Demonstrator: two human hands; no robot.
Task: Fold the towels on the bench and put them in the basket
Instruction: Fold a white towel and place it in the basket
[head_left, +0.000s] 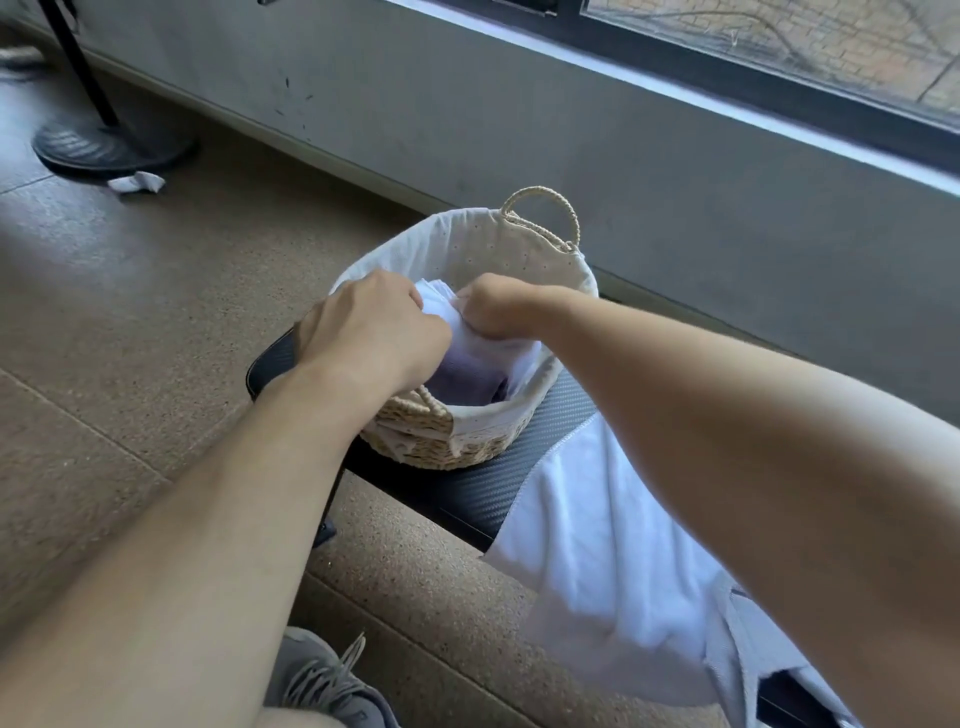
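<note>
White towel (457, 317) in both hands, over basket (467, 447).

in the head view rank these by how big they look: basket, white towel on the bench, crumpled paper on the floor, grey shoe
1. white towel
2. basket
3. grey shoe, cut off by the frame
4. crumpled paper, farther away, so true size unsure

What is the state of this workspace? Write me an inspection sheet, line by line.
Surface: black ribbed padded bench, carrying the basket and towels.
Job's things: woven straw basket with pale cloth liner at the bench end; folded white towel going into it; unfolded white towel draped over the bench edge.
Clutter: crumpled white scrap on the floor.
Grippers: left hand and right hand both grip the folded towel.
Cables: nothing seen.
Surroundings: brown speckled floor, grey wall, window, black round stand base, grey shoe.
</note>
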